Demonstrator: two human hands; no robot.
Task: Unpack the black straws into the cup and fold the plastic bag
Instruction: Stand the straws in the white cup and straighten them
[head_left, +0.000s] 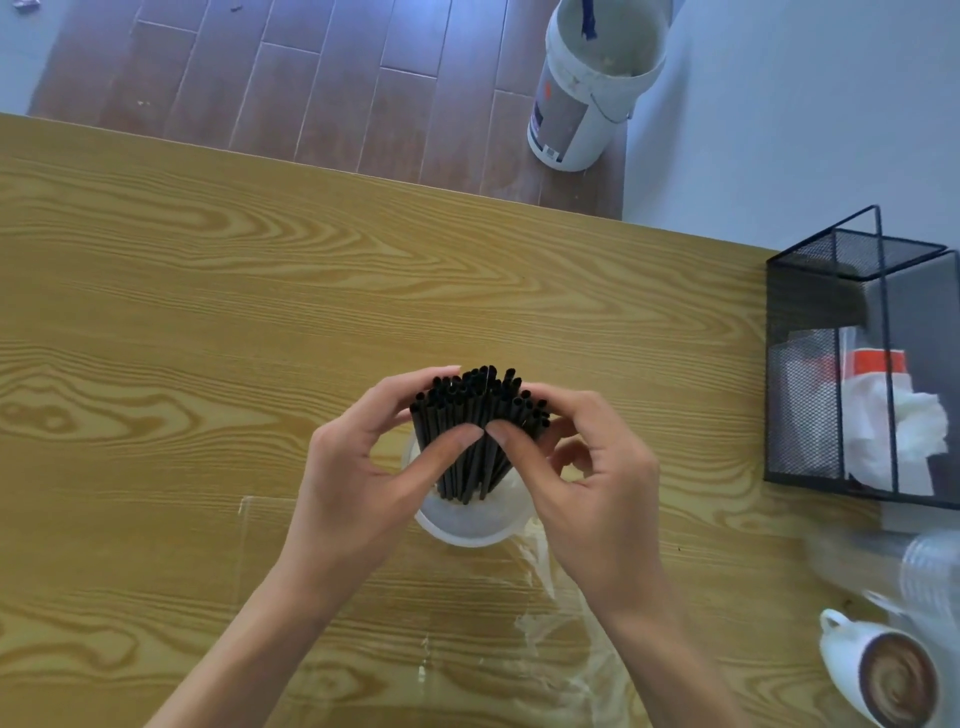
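The black straws (480, 421) stand bunched in the clear cup (462, 525) at the middle of the table (208, 312), their open ends fanned upward. Both hands curl round the bundle: the left hand (363, 478) and the right hand (587, 483) grasp it, thumbs meeting in front. The plastic bag (566, 613) lies crumpled just beside the cup. A mesh holder (852, 364) and a coffee mug (883, 675) sit at the right.
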